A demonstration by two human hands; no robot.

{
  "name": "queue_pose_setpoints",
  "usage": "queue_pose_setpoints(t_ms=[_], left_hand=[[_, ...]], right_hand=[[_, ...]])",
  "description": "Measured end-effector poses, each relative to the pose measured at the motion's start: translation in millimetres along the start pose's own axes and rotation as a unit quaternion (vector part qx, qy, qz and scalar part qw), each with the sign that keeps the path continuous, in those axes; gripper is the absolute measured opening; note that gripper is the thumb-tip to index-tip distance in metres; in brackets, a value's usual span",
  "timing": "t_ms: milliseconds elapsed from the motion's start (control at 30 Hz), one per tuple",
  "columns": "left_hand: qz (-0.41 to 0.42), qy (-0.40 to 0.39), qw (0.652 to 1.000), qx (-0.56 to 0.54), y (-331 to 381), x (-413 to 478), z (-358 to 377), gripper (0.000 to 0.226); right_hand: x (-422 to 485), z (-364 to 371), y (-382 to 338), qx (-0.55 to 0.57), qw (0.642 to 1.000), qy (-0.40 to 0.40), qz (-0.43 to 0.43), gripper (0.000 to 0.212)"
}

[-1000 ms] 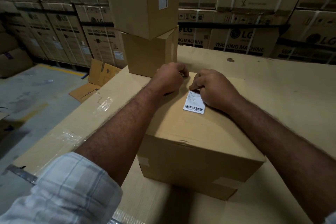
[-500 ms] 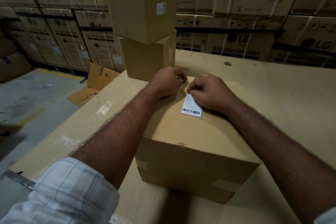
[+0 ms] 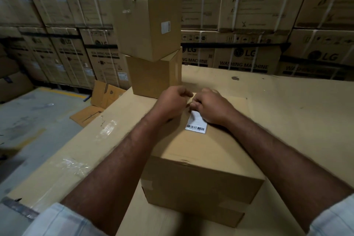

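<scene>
The fingers (image 3: 195, 104) of the right hand (image 3: 212, 108) are curled down onto the far end of the label (image 3: 197, 126), which is pinched there. Only its near half, with the barcode, is seen, and it lies flat. The fingers (image 3: 188, 94) of the left hand (image 3: 170, 102) are curled as well, with thumb and forefinger drawn together just beside the right fingers. Whether anything is pinched between them cannot be told.

The label is placed on top of the box (image 3: 201, 170), near its far edge, just above the centre of the frame. The box is set on the table (image 3: 287, 120).

The labelling is judged to be well along: the box is closed, the label is positioned, and its near end appears to be stuck down. What seems left is for the far end to be smoothed flat and for the hands to be taken away.

A stack (image 3: 153, 74) of two more boxes is seen on the table just above the hands, the upper one labelled on its side. Cartons (image 3: 245, 57) are piled along the top of the frame.
</scene>
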State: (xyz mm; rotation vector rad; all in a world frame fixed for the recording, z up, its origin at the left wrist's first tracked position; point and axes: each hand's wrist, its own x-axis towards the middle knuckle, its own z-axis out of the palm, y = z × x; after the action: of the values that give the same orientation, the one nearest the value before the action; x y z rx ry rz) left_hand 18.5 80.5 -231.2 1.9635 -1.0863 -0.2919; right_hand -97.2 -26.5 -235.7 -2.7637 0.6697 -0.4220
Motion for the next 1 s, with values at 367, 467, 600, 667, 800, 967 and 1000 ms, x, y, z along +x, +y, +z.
queue_pose_setpoints(t_ms=[367, 467, 600, 667, 800, 967, 1000], left_hand=[[0.079, -0.074, 0.990, 0.090, 2.3, -12.3, -5.9, 0.013], [0.074, -0.050, 0.991, 0.100, 9.8, -13.1, -1.3, 0.010], [0.078, -0.017, 0.979, 0.185, 15.9, -12.1, 7.5, 0.013], [0.093, -0.027, 0.967, 0.234, 16.3, -12.0, 10.7, 0.018], [0.117, -0.052, 0.940, 0.316, 18.2, -16.2, 13.3, 0.023], [0.088, -0.060, 0.958, 0.268, 10.9, -11.5, 10.5, 0.028], [0.082, -0.055, 0.966, 0.239, 9.6, -9.9, 8.8, 0.032]], right_hand=[[-11.0, -6.3, 13.2, 0.372, 0.912, 0.149, 0.088, 0.027], [-10.6, -5.5, 14.7, 0.368, 0.914, 0.149, 0.087, 0.027], [-9.7, -3.4, 15.6, 0.357, 0.917, 0.152, 0.085, 0.026], [-9.8, -3.1, 15.7, 0.360, 0.916, 0.154, 0.087, 0.026], [-12.2, -4.4, 14.1, 0.364, 0.913, 0.163, 0.081, 0.025], [-12.5, -4.8, 14.6, 0.389, 0.902, 0.167, 0.084, 0.026], [-12.3, -4.8, 14.8, 0.395, 0.900, 0.166, 0.084, 0.026]])
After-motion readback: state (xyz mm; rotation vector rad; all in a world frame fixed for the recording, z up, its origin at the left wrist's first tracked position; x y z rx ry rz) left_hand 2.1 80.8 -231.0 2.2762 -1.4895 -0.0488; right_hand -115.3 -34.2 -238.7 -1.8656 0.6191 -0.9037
